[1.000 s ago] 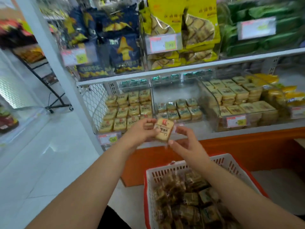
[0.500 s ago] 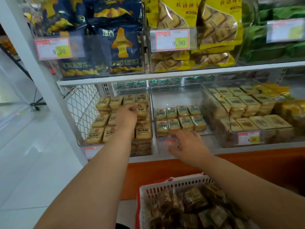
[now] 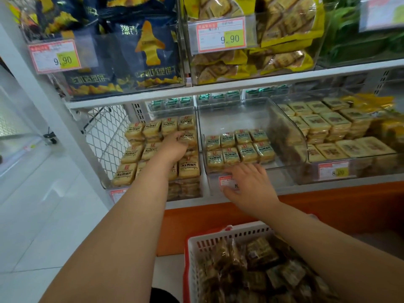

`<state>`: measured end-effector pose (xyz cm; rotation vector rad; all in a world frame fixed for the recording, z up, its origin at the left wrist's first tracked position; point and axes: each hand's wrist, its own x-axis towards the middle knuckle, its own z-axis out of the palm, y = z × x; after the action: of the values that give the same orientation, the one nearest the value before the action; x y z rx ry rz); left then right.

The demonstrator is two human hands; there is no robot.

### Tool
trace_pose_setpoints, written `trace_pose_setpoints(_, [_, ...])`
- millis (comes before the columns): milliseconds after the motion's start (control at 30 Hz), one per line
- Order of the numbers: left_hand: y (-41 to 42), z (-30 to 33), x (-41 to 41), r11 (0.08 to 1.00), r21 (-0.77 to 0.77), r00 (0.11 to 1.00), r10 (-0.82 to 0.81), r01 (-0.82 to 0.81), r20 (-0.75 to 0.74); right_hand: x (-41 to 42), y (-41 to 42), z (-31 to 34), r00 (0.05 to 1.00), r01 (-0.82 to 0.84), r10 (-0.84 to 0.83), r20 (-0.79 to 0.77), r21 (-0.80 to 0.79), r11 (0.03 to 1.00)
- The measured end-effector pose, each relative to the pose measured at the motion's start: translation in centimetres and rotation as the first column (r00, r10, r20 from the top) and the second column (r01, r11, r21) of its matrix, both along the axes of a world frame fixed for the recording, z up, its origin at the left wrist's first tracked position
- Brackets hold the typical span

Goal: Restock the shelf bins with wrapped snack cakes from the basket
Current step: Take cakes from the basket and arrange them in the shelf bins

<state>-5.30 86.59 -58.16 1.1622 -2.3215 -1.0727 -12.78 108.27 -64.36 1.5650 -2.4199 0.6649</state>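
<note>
Yellow wrapped snack cakes (image 3: 189,169) fill the clear left bin (image 3: 196,190) on the lower shelf. My left hand (image 3: 175,146) reaches into that bin, and its fingers hold a wrapped cake (image 3: 189,137) against the right column of the stack. My right hand (image 3: 248,185) rests with spread fingers on the front rim of the clear middle bin (image 3: 284,171), over its price tag. That bin holds two short rows of cakes (image 3: 240,149). The white basket with a red rim (image 3: 218,239) stands below, full of several dark wrapped cakes (image 3: 259,252).
A third bin (image 3: 328,173) on the right holds stacked pale cakes. The upper shelf (image 3: 240,85) carries blue and yellow snack bags behind price tags. A white wire side panel (image 3: 107,136) closes the shelf's left end. White tiled floor (image 3: 43,215) lies to the left.
My left hand has carried the cake from in front of the shelf into the left bin and pushed farther in toward the right column. My right hand let go and settled on the middle bin's front.
</note>
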Motion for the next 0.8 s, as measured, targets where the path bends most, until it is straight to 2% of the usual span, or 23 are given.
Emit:
trace_pose_setpoints(133, [0.3, 0.4, 1.1, 0.998, 0.052, 0.994, 0.032, -0.027, -0.106, 0.3, 0.7, 0.8, 0.977, 0.012, 0.021, 0.214, -0.155, 0.988])
trace_pose_setpoints(233, [2.5, 0.2, 2.6, 0.998, -0.004, 0.985, 0.064, -0.065, -0.159, 1.4, 2.0, 1.8, 0.914, 0.087, 0.021, 0.406, -0.245, 0.966])
trace_pose_setpoints(367, [7.5, 0.8, 4.3, 0.977, -0.129, 0.951, 0.127, -0.169, -0.282, 3.5, 4.9, 1.7, 0.820, 0.161, -0.006, 0.572, -0.219, 0.962])
trace_pose_setpoints(433, [10.7, 0.6, 4.8, 0.979, -0.134, 0.925, 0.092, -0.151, -0.368, 4.2, 6.6, 0.3, 0.752, 0.201, -0.033, 0.658, -0.181, 0.963])
trace_pose_setpoints(500, [13.8, -1.2, 5.1, 0.988, -0.126, 0.923, 0.034, -0.089, -0.383, 4.7, 8.5, -1.9, 0.665, 0.242, -0.089, 0.741, -0.101, 0.965])
trace_pose_setpoints(567, [16.5, -4.5, 5.5, 0.995, -0.097, 0.959, -0.047, 0.021, -0.278, 4.9, 10.2, -5.0, 0.603, 0.253, -0.170, 0.780, 0.016, 0.967])
trace_pose_setpoints(633, [18.3, -9.0, 5.7, 0.995, 0.003, 0.987, -0.100, 0.102, -0.128, 5.1, 12.0, -8.1, 0.597, 0.233, -0.250, 0.763, 0.133, 0.963])
trace_pose_setpoints(733, [19.0, -15.3, 6.5, 0.984, 0.142, 0.993, -0.110, 0.104, 0.036, 5.3, 14.1, -12.0, 0.523, 0.271, -0.380, 0.763, 0.273, 0.923])
trace_pose_setpoints(800, [18.7, -17.8, 6.8, 0.983, 0.122, 0.965, -0.157, 0.134, 0.209, 5.3, 14.5, -13.9, 0.434, 0.322, -0.459, 0.775, 0.343, 0.883])
